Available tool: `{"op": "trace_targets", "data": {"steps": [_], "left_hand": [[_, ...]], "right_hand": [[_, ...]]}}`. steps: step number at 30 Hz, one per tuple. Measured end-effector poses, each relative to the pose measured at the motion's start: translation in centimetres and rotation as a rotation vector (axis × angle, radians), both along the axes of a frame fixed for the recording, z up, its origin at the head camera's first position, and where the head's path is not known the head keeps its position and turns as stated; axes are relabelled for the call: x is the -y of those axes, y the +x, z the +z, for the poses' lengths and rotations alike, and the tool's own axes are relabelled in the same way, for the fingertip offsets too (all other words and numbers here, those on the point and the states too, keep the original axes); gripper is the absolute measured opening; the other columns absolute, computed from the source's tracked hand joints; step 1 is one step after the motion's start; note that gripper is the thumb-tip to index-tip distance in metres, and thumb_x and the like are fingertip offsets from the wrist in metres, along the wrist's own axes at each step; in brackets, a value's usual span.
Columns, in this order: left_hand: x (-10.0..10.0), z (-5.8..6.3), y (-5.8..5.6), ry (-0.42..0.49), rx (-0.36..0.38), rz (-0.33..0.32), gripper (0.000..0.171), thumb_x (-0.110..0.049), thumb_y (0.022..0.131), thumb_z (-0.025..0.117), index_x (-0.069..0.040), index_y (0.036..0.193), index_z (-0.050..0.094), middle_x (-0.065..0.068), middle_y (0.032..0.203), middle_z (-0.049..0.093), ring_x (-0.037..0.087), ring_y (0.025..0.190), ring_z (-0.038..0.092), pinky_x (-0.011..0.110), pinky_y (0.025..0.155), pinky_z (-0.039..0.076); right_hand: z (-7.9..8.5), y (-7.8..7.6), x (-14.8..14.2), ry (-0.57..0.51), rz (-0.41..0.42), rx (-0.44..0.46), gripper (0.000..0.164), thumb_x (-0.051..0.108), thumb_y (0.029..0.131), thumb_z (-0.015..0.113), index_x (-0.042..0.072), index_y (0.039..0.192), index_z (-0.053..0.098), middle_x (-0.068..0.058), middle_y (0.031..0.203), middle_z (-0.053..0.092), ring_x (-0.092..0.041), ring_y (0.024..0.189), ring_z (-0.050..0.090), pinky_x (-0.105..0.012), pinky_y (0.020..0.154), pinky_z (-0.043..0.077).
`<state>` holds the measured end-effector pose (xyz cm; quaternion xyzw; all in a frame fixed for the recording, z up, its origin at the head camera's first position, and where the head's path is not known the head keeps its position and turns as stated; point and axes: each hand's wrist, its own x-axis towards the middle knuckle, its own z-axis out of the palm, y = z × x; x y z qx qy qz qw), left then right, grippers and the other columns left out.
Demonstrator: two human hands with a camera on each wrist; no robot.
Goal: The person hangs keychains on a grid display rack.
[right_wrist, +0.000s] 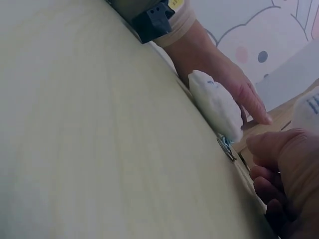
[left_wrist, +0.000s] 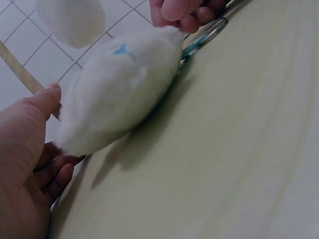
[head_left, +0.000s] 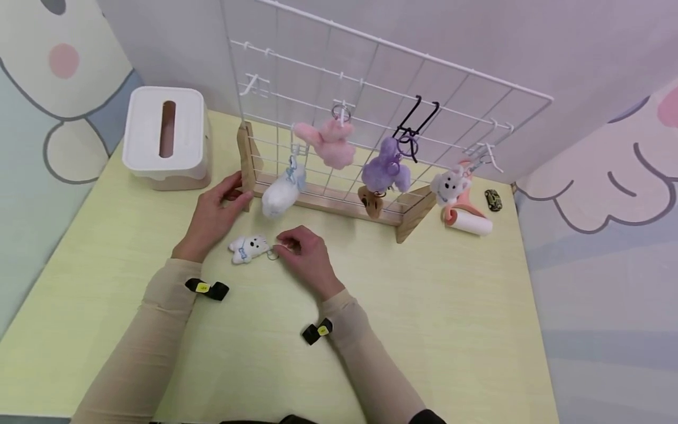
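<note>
My left hand (head_left: 212, 215) is at the left wooden foot (head_left: 245, 147) of a wire rack (head_left: 318, 88), thumb across its front and fingers on the far side. In front of the rack a white plush keychain (head_left: 249, 249) with a blue bow lies on the table; its split ring (head_left: 272, 255) points toward my right hand (head_left: 309, 259). In the left wrist view the plush (left_wrist: 119, 94) hides part of my left fingers. The right wrist view shows my right thumb and fingers loosely bent, just off the ring (right_wrist: 227, 148).
From the rack's hooks hang a white plush (head_left: 283, 194), a pink plush (head_left: 333, 144), a purple plush (head_left: 386, 168) and a white bear (head_left: 450, 185). A brown plush (head_left: 371, 202) is below the purple one. A tissue box (head_left: 143, 129) stands left; a white roll (head_left: 468, 222) and toy car (head_left: 493, 200) lie right.
</note>
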<state>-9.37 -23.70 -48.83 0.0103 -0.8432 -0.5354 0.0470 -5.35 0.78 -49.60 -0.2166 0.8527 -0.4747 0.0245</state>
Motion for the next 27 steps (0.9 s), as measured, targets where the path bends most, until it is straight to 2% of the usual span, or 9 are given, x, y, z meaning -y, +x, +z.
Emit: {"op": "trace_targets", "data": {"steps": [5, 8, 13, 21, 27], "left_hand": [[0.0, 0.0, 0.0, 0.013, -0.004, 0.000, 0.057, -0.040, 0.105, 0.066, -0.022, 0.158, 0.053, 0.016, 0.129, 0.071, 0.016, 0.106, 0.063, 0.015, 0.080, 0.047], [0.0, 0.0, 0.0, 0.017, -0.002, -0.005, 0.057, -0.040, 0.105, 0.067, -0.022, 0.158, 0.053, 0.016, 0.129, 0.071, 0.018, 0.107, 0.063, 0.015, 0.081, 0.047], [0.1, 0.1, 0.0, 0.005, 0.010, -0.003, 0.059, -0.043, 0.105, 0.066, -0.023, 0.159, 0.051, 0.016, 0.131, 0.070, 0.022, 0.109, 0.062, 0.015, 0.081, 0.046], [0.1, -0.1, -0.1, 0.017, 0.019, -0.006, 0.060, -0.044, 0.105, 0.066, -0.024, 0.159, 0.051, 0.017, 0.129, 0.070, 0.020, 0.109, 0.062, 0.016, 0.082, 0.046], [0.3, -0.4, -0.2, 0.014, 0.008, -0.007, 0.059, -0.043, 0.105, 0.067, -0.025, 0.159, 0.051, 0.015, 0.131, 0.069, 0.021, 0.110, 0.063, 0.017, 0.083, 0.045]], "right_hand": [[0.2, 0.5, 0.2, 0.202, 0.047, -0.090, 0.026, 0.029, 0.092, 0.085, 0.013, 0.111, 0.078, 0.000, 0.106, 0.068, -0.016, 0.098, 0.060, -0.031, 0.090, 0.049], [0.1, 0.9, 0.2, 0.270, 0.062, -0.148, 0.025, 0.031, 0.091, 0.086, 0.015, 0.110, 0.080, -0.001, 0.106, 0.067, -0.019, 0.099, 0.058, -0.036, 0.093, 0.046], [-0.1, 1.2, 0.3, 0.285, 0.048, -0.192, 0.021, 0.029, 0.090, 0.087, 0.015, 0.106, 0.081, -0.001, 0.103, 0.066, -0.021, 0.096, 0.057, -0.039, 0.092, 0.045], [-0.1, 1.2, 0.3, 0.283, 0.040, -0.184, 0.021, 0.029, 0.090, 0.087, 0.015, 0.104, 0.080, -0.001, 0.103, 0.066, -0.022, 0.098, 0.058, -0.039, 0.094, 0.044], [-0.4, 1.3, 0.3, 0.306, -0.007, -0.202, 0.024, 0.031, 0.088, 0.089, 0.015, 0.104, 0.081, -0.002, 0.103, 0.065, -0.022, 0.097, 0.058, -0.040, 0.093, 0.045]]}}
